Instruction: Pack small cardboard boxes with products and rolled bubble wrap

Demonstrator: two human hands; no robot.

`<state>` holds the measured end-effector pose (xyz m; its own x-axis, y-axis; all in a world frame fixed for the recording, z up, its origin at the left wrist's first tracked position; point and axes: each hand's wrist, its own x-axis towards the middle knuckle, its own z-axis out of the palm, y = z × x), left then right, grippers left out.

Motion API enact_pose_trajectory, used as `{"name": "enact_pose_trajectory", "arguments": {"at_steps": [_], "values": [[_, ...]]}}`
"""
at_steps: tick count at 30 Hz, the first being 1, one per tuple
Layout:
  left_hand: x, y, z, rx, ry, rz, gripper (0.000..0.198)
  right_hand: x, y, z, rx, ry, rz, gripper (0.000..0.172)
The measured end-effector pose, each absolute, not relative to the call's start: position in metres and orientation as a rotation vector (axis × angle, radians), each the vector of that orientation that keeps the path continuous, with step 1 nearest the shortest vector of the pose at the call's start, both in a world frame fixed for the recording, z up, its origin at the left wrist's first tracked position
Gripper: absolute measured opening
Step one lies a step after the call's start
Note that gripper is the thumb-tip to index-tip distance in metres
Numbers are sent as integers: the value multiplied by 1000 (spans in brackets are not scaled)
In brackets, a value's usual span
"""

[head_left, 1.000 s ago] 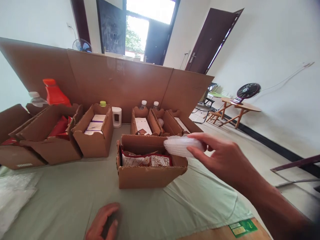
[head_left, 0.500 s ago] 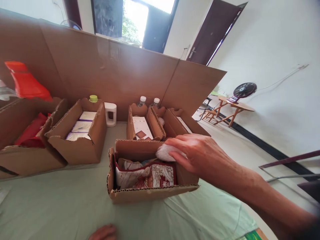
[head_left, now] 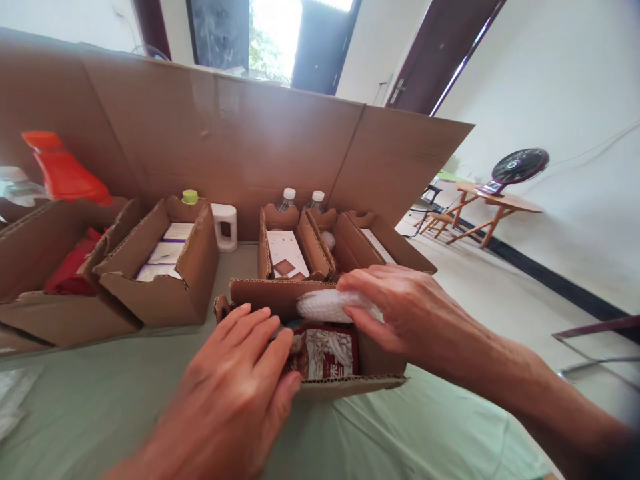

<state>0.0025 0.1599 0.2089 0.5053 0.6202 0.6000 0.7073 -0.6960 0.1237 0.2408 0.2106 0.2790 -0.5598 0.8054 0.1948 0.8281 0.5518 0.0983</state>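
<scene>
A bubble-wrapped bundle [head_left: 323,306] is gripped by my right hand [head_left: 395,303] over the nearest cardboard box [head_left: 345,387]. Inside that box lies a printed packet [head_left: 330,352] in white and dark red. My left hand [head_left: 240,380] reaches over the box's left side, fingers stretched out, covering part of the packet. Whether the left fingers touch the packet, I cannot tell.
Behind stand open cardboard boxes, one with white packs [head_left: 167,253], one with a red packet [head_left: 75,267], another with a white patterned box [head_left: 286,253]. An orange bottle [head_left: 70,173], a white-handled container [head_left: 226,227] and a cardboard screen [head_left: 280,147] stand at the back.
My left hand has come up from the bottom edge to the box's left side. The bubble-wrapped bundle in my right hand now lies more level and shows further to the left.
</scene>
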Motion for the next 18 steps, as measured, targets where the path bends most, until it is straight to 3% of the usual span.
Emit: {"name": "enact_pose_trajectory", "arguments": {"at_steps": [5,12,18], "values": [[20,171,211,-2813,-1220,-641,35,247,206,269,-1391,-2620,-216,10],[9,163,201,-2907,-950,-661,20,241,204,264,-1384,-2673,-35,9],[9,160,197,-2828,-864,-691,25,220,211,263,-1453,-2936,164,9]]}}
